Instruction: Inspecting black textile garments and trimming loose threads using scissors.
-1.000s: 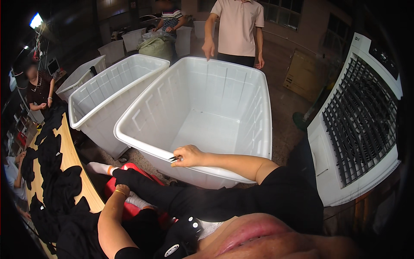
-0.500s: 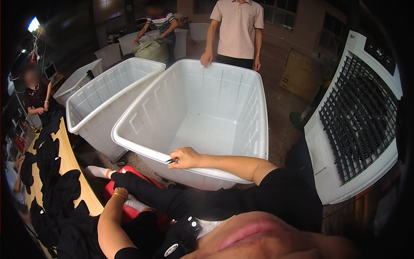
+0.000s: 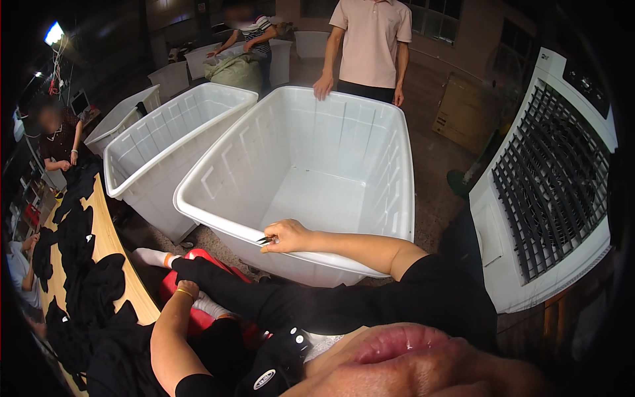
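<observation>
My right hand (image 3: 290, 235) rests at the near rim of a large white plastic tub (image 3: 324, 190). Its fingers are closed around small dark snips (image 3: 267, 240), whose pointed tips stick out to the left. The right forearm lies along that rim. Lower left, my left hand (image 3: 188, 288) rests on my bent leg, beside a grey sock (image 3: 210, 306); its fingers are mostly hidden. A yellowish band circles the left wrist. Under my legs shows a red plastic seat (image 3: 170, 286). The tub has no contents in sight.
A wooden table (image 3: 106, 218) on the left carries dark cloth pieces (image 3: 92, 284). Another white tub (image 3: 175, 139) stands beside the large one. Across it, a person in a pink shirt (image 3: 372, 40) touches the far rim. A white air cooler (image 3: 486, 231) stands right.
The whole view has shifted slightly. My right hand still holds the snips at the rim, and my left hand stays on my leg. The person opposite keeps a hand on the tub.
</observation>
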### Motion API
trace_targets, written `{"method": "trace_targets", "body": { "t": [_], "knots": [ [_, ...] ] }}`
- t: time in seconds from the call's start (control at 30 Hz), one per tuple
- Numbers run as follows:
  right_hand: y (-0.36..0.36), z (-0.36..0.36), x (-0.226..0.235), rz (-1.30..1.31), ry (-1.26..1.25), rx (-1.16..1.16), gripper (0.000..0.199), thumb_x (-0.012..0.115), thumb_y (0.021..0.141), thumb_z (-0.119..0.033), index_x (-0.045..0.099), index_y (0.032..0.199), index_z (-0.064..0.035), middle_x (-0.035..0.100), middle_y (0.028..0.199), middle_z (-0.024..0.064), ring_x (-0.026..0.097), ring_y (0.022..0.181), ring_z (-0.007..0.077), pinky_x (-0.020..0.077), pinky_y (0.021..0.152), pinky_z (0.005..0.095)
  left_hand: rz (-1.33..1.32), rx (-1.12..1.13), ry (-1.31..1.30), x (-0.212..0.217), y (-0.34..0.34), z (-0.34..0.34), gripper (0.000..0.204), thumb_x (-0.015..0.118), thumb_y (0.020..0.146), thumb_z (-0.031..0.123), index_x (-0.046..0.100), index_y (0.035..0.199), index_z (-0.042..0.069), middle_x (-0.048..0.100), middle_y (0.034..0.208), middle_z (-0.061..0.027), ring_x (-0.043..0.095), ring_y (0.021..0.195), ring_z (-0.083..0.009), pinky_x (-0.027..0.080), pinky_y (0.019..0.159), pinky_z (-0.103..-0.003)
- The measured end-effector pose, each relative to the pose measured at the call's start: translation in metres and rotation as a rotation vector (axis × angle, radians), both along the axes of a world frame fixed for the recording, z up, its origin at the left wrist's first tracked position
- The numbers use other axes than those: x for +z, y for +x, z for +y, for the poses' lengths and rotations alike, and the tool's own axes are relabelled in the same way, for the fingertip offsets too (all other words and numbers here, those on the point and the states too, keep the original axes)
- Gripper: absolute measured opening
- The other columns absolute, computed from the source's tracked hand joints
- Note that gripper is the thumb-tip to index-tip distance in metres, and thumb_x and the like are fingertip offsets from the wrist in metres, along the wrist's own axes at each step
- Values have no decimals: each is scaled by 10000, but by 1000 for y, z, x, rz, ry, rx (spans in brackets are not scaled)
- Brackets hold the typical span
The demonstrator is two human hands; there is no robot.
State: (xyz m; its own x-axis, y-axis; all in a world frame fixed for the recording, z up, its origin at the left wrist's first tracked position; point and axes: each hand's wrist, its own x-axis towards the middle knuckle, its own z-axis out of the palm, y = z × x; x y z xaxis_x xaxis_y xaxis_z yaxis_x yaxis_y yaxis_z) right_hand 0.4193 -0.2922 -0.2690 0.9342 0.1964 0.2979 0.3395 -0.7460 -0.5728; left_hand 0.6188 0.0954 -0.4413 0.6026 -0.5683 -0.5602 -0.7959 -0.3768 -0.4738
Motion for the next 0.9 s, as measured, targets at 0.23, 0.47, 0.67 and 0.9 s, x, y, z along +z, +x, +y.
{"method": "trace_targets", "body": {
  "t": [0.23,0.47,0.67,0.9],
  "knots": [
    [-2,-2,-1,-1,-6,-12,375,735,727,-397,589,718,-52,631,724,69,628,694,256,476,610,384,53,-11,16,7,-2,-3,754,546,874,463,326,1431,3,198,1538,-156,136,1441,-291,48,1180,-418],
    [-2,-1,-7,9,-3,-13,388,737,734,-407,587,714,-49,622,715,72,614,675,257,462,596,376,153,125,66,15,-12,-6,764,508,895,480,297,1435,-17,167,1544,-167,96,1448,-287,8,1178,-425],
    [-1,-4,-6,-3,25,0,402,747,737,-409,579,703,-46,609,702,66,603,660,242,448,581,363,167,35,77,5,-23,-17,742,513,892,473,319,1420,-11,195,1526,-164,125,1433,-289,36,1166,-428],
    [-1,-2,-2,60,9,-20,400,729,728,-426,599,716,-48,632,738,85,628,714,262,468,619,385,139,-27,39,3,-18,-22,716,519,889,464,345,1402,-5,228,1505,-161,158,1415,-290,68,1153,-432]
  ]
}}
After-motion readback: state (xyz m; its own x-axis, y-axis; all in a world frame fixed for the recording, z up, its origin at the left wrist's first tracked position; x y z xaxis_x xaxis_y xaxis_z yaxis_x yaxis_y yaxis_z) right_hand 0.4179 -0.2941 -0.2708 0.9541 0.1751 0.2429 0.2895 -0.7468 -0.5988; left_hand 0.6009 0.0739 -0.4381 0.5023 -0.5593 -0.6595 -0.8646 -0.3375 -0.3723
